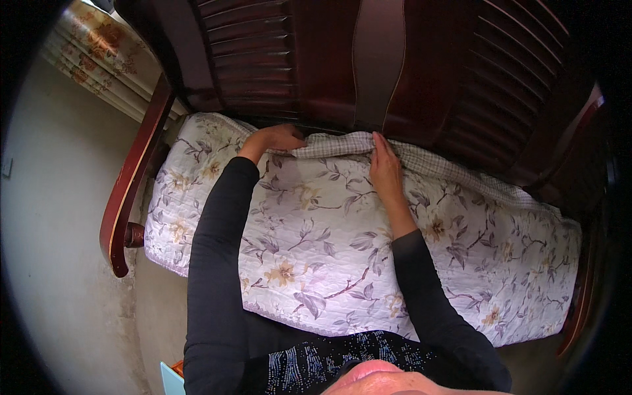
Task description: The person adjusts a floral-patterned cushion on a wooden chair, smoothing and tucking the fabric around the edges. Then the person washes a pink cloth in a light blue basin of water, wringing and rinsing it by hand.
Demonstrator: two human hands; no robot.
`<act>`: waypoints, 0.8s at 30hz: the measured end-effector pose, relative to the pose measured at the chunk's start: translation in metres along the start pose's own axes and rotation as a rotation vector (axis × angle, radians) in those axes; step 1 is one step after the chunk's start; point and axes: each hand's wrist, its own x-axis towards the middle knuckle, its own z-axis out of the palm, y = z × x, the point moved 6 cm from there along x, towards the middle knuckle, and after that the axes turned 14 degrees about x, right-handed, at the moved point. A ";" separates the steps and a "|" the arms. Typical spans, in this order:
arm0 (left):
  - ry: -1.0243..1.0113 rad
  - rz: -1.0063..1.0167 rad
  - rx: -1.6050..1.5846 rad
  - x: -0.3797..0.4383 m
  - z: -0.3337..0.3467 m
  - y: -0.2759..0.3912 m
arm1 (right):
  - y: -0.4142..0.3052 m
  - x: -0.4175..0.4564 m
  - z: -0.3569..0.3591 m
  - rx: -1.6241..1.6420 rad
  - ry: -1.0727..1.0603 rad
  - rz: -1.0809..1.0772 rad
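A white quilted cover point(316, 212) with a floral pattern lies over the seat of a dark wooden bench. Along the backrest its rear edge is turned up, showing a checked underside point(340, 143). My left hand point(280, 138) is at this folded edge, its fingers bent and partly hidden, so its hold is unclear. To the right of it, my right hand point(385, 163) rests against the fold with its fingers stretched towards the backrest; whether it pinches the cloth cannot be told.
The dark carved wooden backrest point(326, 64) rises behind the cover. A reddish wooden armrest point(133, 182) stands at the left, near a floral curtain point(98, 59) and a pale wall point(59, 173). Part of a light blue object point(172, 379) shows at the bottom left.
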 end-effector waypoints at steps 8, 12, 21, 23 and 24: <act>0.217 0.104 -0.196 -0.005 0.002 -0.004 | -0.017 0.003 -0.013 0.079 0.015 0.154; 0.379 0.110 -0.075 0.027 0.011 -0.039 | -0.009 0.003 0.000 -0.009 -0.023 0.002; -0.013 -0.048 0.110 0.045 0.018 -0.026 | -0.010 0.000 0.004 -0.096 -0.166 -0.004; -0.005 -0.011 0.148 0.031 0.002 0.006 | -0.002 -0.002 -0.002 -0.129 -0.183 -0.012; -0.004 -0.015 0.168 0.020 -0.001 0.008 | -0.007 -0.004 0.002 -0.150 -0.167 -0.056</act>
